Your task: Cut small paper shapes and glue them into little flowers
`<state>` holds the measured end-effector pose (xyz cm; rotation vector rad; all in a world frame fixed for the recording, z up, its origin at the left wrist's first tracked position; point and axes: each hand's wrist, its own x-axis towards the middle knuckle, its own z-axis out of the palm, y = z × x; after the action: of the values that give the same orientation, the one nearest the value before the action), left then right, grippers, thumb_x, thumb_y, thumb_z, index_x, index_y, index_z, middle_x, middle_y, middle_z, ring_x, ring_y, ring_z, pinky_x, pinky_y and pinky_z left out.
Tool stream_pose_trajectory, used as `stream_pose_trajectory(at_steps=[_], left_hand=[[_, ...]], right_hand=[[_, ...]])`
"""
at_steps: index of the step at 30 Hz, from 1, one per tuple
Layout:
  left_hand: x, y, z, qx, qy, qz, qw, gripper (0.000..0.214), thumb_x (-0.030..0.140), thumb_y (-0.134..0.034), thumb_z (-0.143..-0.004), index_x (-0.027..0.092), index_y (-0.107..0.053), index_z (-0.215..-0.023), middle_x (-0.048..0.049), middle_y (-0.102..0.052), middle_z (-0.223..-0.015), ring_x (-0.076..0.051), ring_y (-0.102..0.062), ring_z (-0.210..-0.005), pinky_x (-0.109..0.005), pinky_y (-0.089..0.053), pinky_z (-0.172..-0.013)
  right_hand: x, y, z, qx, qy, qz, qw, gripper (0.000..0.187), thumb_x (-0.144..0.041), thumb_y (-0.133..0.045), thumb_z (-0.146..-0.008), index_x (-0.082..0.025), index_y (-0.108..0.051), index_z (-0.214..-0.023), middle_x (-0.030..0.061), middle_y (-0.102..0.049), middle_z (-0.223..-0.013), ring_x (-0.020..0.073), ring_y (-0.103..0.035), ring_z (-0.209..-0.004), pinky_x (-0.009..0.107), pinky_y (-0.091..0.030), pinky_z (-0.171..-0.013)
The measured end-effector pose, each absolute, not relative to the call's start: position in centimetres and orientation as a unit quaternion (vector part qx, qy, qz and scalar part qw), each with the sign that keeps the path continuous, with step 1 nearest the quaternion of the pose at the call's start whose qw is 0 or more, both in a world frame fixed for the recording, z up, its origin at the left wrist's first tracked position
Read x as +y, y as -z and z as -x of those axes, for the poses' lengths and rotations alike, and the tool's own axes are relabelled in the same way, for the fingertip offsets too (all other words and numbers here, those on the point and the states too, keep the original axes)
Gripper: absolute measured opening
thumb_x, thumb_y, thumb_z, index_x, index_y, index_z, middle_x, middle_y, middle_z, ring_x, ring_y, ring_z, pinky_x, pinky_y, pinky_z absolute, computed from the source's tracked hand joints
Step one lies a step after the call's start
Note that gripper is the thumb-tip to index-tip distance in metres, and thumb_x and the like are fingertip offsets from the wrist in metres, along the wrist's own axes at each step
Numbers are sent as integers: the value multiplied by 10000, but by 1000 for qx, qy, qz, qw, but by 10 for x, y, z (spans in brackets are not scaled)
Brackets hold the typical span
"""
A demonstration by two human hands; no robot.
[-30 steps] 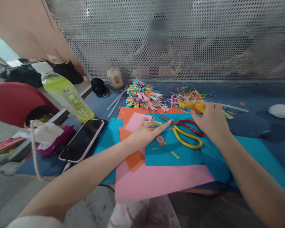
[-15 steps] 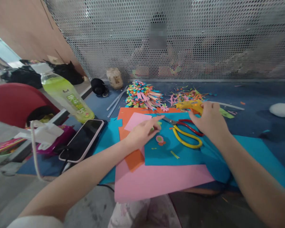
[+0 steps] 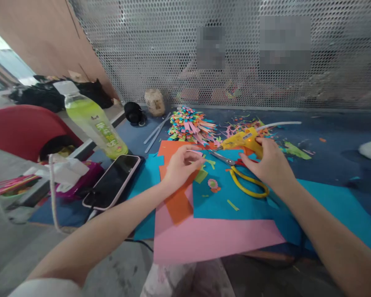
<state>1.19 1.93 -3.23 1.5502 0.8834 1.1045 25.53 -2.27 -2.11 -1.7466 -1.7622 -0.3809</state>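
Note:
My right hand (image 3: 270,165) is closed around the handle of a yellow glue gun (image 3: 239,139), lifted slightly with its nozzle pointing left. My left hand (image 3: 181,167) is curled, its fingertips pinching a small pink paper piece (image 3: 194,152) just left of the nozzle. Scissors (image 3: 247,185) with yellow and red handles lie on a teal sheet (image 3: 235,204) below the right hand. A small paper flower (image 3: 214,184) and a green scrap (image 3: 200,175) lie between the hands. Orange (image 3: 179,204) and pink (image 3: 210,239) sheets lie underneath.
A pile of coloured paper strips (image 3: 190,126) sits behind the hands. A phone (image 3: 113,181) and a green drink bottle (image 3: 92,121) are at the left, next to a red chair back (image 3: 21,130). A perforated metal screen (image 3: 235,78) closes the table's far side.
My right hand has lifted the glue gun and swung its nozzle left. My left hand went from flat and pointing to curled, pinching the pink piece. The view shifted slightly.

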Motion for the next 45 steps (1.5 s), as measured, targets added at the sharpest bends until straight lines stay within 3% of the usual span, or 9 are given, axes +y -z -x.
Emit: stream_pose_trajectory(at_steps=[6,10,26,33,45], left_hand=[[14,23,-13,400,-455,-579,546,299,264,-687,-667,169,-514,-891,-10,-661,-743,-101,-601,-614,-190,-431,-516],[12,19,-10,439,-445,-581,522,267,251,-676,-681,168,-533,-890,-24,-676,-779,-89,-592,-600,-169,-397,-480],[16,22,-9,444,-431,-569,541,245,260,-673,-688,153,-542,-865,-25,-673,-784,-46,-539,-453,-138,-369,-381],[15,22,-9,446,-426,-576,537,238,267,-664,-697,147,-546,-865,-34,-672,-790,-47,-532,-447,-138,-352,-364],[17,20,-10,455,-421,-575,533,190,220,-649,-708,148,-554,-856,-22,-666,-748,-33,-517,-443,-144,-373,-418]], right_hand=[[-23,23,-253,-714,185,591,326,516,-427,-623,-696,-179,-395,-1086,139,-562,-1007,302,-592,-917,407,-518,-675],[-25,23,-251,-731,214,561,325,523,-445,-627,-698,-201,-359,-1075,109,-534,-979,279,-589,-879,380,-520,-619],[-25,24,-249,-777,252,477,324,383,-389,-552,-799,-208,-328,-1051,106,-514,-930,267,-579,-867,367,-527,-593],[-26,23,-249,-775,242,481,330,359,-334,-586,-776,-207,-356,-1021,113,-521,-927,268,-578,-851,360,-514,-582],[-27,20,-247,-790,249,457,324,366,-319,-595,-785,-202,-322,-998,124,-509,-935,267,-566,-843,357,-516,-596]])
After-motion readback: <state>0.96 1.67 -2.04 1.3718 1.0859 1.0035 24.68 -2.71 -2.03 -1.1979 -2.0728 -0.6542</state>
